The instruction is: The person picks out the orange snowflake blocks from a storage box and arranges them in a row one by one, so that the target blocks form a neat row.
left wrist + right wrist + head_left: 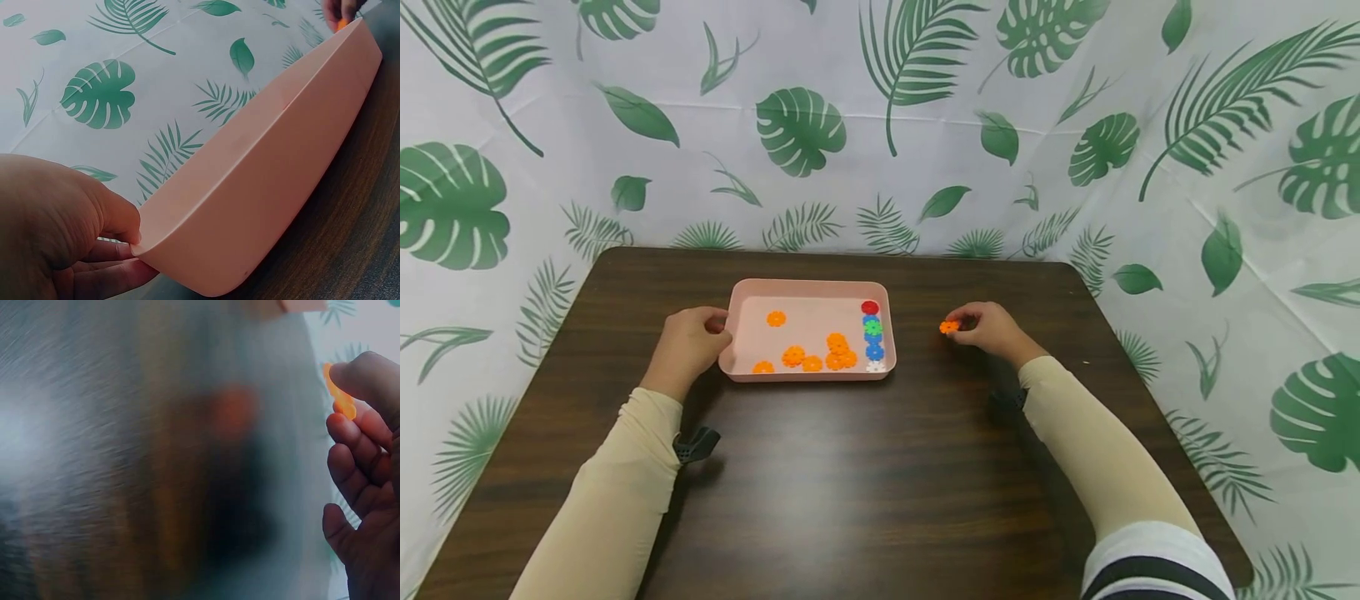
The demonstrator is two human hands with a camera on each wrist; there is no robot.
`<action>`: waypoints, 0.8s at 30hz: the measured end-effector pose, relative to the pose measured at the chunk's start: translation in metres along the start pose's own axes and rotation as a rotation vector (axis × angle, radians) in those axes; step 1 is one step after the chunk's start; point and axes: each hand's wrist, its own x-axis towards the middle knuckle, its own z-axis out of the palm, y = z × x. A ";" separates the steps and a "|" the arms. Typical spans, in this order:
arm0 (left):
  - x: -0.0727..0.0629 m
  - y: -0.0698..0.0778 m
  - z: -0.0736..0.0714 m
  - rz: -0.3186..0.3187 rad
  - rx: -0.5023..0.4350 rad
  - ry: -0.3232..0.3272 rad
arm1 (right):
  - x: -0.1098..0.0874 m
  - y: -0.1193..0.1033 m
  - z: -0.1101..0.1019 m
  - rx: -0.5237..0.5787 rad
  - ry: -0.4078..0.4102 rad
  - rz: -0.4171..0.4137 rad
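My left hand (691,350) grips the left end of a shallow pink tray (808,377), thumb at the rim and fingers against the outside wall in the left wrist view. Right of the tray, my right hand (988,331) pinches an orange snowflake-shaped plastic disc (340,394) between thumb and fingers, close over the table. Several more orange discs (793,357) lie in the tray, mostly along its near side. Down its right end runs a row: a red disc (869,307), blue ones (874,352), a green disc (872,327) and a white one (876,367).
The tray stands on a dark brown wooden table (820,492), toward its far edge. Behind and beside the table hangs a white cloth (715,175) printed with green leaves. Dark wrist devices (697,446) sit under both forearms.
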 end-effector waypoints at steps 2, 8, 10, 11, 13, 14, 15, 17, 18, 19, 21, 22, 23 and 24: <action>-0.001 0.000 0.000 -0.003 -0.001 -0.002 | -0.003 0.003 0.006 -0.004 -0.005 0.012; -0.002 0.001 -0.001 -0.019 -0.005 -0.013 | -0.007 0.007 0.019 0.002 -0.012 0.005; -0.002 0.001 -0.001 -0.017 -0.002 -0.012 | -0.007 0.010 0.022 -0.009 -0.008 -0.015; -0.002 0.001 -0.001 -0.013 0.001 -0.010 | -0.007 0.011 0.024 -0.016 -0.001 -0.022; -0.001 0.000 0.000 -0.011 0.001 -0.010 | -0.006 0.013 0.026 -0.030 0.011 -0.038; -0.001 0.000 0.000 -0.010 0.001 -0.010 | -0.006 0.014 0.026 -0.036 0.016 -0.044; 0.000 0.000 0.000 -0.012 -0.002 -0.013 | -0.006 0.014 0.026 -0.042 0.020 -0.048; 0.000 -0.001 0.000 -0.021 -0.013 -0.019 | -0.006 0.014 0.026 -0.045 0.022 -0.050; 0.000 -0.001 0.000 -0.028 -0.018 -0.021 | -0.006 0.015 0.025 -0.048 0.021 -0.052; 0.000 -0.001 0.000 -0.032 -0.022 -0.023 | -0.005 0.015 0.025 -0.055 0.020 -0.055; 0.000 0.000 0.000 -0.038 -0.025 -0.024 | -0.004 0.016 0.024 -0.073 0.023 -0.058; 0.000 0.000 0.000 -0.037 -0.023 -0.022 | -0.004 0.016 0.023 -0.080 0.026 -0.056; 0.000 0.000 0.000 -0.036 -0.020 -0.020 | -0.004 0.015 0.022 -0.082 0.030 -0.053; -0.001 0.000 0.000 -0.033 -0.018 -0.018 | -0.005 0.014 0.021 -0.081 0.035 -0.050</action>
